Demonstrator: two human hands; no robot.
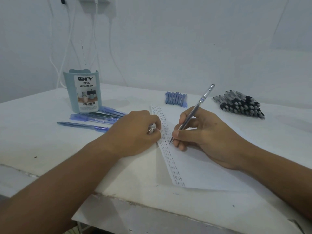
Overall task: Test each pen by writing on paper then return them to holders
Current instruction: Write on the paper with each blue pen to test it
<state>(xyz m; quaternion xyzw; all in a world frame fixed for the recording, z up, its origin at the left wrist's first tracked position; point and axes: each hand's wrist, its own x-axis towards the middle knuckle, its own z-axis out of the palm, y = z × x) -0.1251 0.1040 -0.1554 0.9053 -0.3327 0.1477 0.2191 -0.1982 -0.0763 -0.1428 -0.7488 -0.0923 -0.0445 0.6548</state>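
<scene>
My right hand grips a clear-barrelled pen, its tip touching the white paper beside a column of handwritten "Test" words. My left hand rests at the paper's left edge, fingers curled round a small clear pen cap. A blue-grey desk organizer stands at the back left. Several blue pens lie in front of it. A row of blue pens lies behind the paper. A pile of black-capped pens sits at the back right.
The white table has its front edge running close to my forearms. White cables hang down the wall behind the organizer.
</scene>
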